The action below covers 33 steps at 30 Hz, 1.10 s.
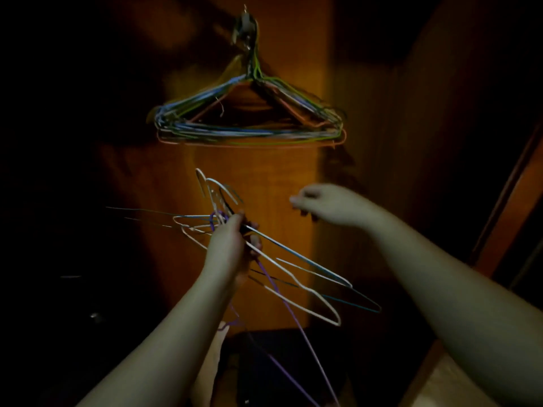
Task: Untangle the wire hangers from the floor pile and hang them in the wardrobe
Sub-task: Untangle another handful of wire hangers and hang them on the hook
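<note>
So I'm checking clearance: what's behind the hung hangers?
Behind the hung hangers is an orange-brown wooden panel. Their hooks bunch at a fitting; its shape is too dark to tell.

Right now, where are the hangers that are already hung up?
The hung hangers are at the top middle of the head view, bunched on one hook against the wooden wardrobe back, above both hands.

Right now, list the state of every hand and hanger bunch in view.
Left hand: grips the tangled wire hangers.
Tangled white, purple and blue wire hangers: held up, still interlocked.
Right hand: empty, fingers loosely curled.
Hung bundle of coloured wire hangers: hanging in the wardrobe.
</note>
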{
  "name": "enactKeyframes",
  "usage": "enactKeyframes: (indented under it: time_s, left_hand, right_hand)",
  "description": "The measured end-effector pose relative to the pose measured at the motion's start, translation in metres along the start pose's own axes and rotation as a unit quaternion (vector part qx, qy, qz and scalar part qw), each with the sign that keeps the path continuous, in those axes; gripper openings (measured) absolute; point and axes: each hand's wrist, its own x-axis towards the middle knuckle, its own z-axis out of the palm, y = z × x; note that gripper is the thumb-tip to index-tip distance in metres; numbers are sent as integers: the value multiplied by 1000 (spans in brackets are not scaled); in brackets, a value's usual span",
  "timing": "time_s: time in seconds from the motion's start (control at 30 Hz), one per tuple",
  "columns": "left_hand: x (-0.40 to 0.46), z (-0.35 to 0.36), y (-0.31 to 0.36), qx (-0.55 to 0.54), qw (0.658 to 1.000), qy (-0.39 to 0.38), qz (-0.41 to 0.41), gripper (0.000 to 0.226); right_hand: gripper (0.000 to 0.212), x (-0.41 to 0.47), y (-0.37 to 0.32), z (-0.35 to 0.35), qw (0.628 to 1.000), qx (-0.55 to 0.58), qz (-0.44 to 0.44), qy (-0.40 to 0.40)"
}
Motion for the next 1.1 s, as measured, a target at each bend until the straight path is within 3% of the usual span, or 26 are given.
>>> enactKeyframes:
  time_s: [0.17, 0.3, 0.5, 0.7, 0.8, 0.97, 1.1]
  left_hand:
    - [-11, -13, -45, 54, 999, 2, -10, 35]
    - [-19, -16, -72, 82, 996, -16, -27, 34]
    - [-30, -11, -96, 106, 993, -41, -41, 42]
    - [-34, -12, -107, 122, 988, -90, -34, 23]
    - [-36, -17, -104, 88, 987, -125, -54, 17]
    - [-30, -36, -104, 30, 976, -210, -46, 14]
    - [-20, -55, -103, -31, 963, -260, -68, 17]
  right_hand:
    - [32, -72, 45, 74, 992, 99, 54, -65]
    - [31, -100, 58, 104, 977, 183, 101, -51]
    - [19, -112, 72, 143, 965, 216, 139, -52]
    - [25, -114, 78, 148, 934, 316, 163, -28]
    - [21, -99, 90, 132, 953, 257, 159, 20]
    - [24, -67, 86, 115, 980, 170, 105, -6]
    - [25, -39, 80, 121, 983, 162, 84, 15]
